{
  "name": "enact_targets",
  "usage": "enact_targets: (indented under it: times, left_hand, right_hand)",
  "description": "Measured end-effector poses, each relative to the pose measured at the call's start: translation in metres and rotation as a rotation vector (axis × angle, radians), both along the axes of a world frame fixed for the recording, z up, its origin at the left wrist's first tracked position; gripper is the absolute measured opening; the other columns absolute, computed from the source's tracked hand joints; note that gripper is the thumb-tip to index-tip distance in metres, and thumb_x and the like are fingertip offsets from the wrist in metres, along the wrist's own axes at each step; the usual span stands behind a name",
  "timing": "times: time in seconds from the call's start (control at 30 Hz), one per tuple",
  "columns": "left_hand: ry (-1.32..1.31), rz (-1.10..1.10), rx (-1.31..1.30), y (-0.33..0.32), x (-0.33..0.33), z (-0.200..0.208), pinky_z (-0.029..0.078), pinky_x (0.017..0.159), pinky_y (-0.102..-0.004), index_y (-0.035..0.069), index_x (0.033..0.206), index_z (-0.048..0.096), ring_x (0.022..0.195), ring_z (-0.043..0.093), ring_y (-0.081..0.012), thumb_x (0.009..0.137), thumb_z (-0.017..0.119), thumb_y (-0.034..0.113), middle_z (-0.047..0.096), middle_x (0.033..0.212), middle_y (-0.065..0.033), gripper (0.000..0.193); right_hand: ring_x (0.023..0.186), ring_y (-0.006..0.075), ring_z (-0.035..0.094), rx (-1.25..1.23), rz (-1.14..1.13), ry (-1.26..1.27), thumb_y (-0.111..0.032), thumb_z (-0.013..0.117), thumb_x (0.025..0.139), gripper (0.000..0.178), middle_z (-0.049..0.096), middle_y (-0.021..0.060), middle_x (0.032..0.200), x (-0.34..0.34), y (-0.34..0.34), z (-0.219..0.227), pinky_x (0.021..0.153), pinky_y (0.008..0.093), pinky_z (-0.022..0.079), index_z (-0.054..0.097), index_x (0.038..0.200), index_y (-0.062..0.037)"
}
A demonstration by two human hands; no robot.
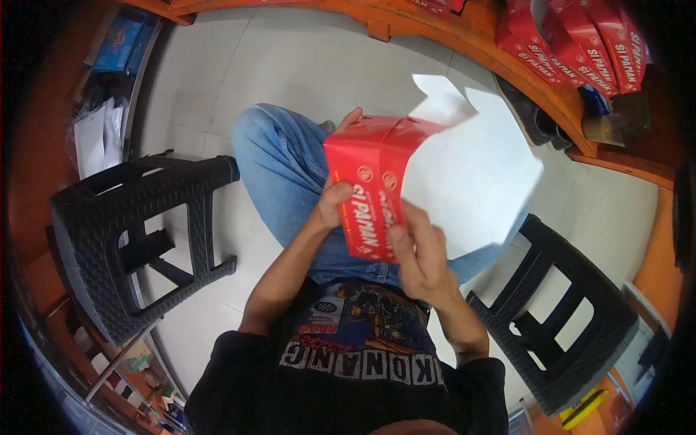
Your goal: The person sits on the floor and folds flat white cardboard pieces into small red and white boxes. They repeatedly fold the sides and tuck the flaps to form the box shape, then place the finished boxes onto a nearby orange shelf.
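A red folded carton food box (355, 170) tilts over my lap, its printed side turned toward me. White flaps (471, 181) stand spread at its right end. The print repeats side by side across a seam, as if one box were nested in another, though I cannot tell for sure. My left hand (333, 204) grips the box's left end, thumb on the near face and fingertips showing past the far edge. With its thumb and fingers, my right hand (424, 257) pinches the near edge beside the white flaps. Part of its grip is hidden.
Several similar red boxes (573, 43) are stacked on an orange wooden shelf (536, 90) at the far right. A black plastic stool (138, 239) stands on my left, another stool (558, 312) on my right. White papers (99, 138) fill a left-hand shelf. Pale tiles (210, 94) cover the floor.
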State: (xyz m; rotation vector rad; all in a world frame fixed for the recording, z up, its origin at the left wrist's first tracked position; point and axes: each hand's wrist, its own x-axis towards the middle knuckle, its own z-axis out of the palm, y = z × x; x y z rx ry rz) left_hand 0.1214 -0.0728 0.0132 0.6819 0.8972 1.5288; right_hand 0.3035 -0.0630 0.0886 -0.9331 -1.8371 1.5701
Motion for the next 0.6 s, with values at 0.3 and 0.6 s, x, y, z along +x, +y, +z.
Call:
enact_targets:
  times: [0.3, 0.6]
  left_hand:
    - [-0.11, -0.085, 0.123, -0.017, 0.01, 0.012, 0.032, 0.121, -0.0496, 0.012, 0.16, 0.013, 0.149, 0.034, -0.0337, 0.062, 0.086, 0.054, 0.026, 0.161, -0.0186, 0.13]
    - [0.0, -0.007, 0.521, -0.02, 0.038, -0.016, 0.035, 0.119, -0.0533, 0.013, 0.155, 0.019, 0.147, 0.033, -0.0411, 0.061, 0.088, 0.052, 0.023, 0.159, -0.0247, 0.124]
  right_hand:
    - [0.106, 0.0337, 0.069, 0.733, -0.122, -0.154, 0.006, 0.07, 0.079, 0.046, 0.071, 0.0207, 0.116, 0.038, 0.03, 0.061, 0.093, 0.0394, 0.053, 0.061, 0.123, -0.0007]
    - [0.096, 0.0245, 0.067, 1.015, -0.058, -0.355, -0.002, 0.068, 0.067, 0.026, 0.071, 0.0061, 0.104, 0.025, 0.075, 0.04, 0.08, 0.0365, 0.054, 0.068, 0.093, -0.005]
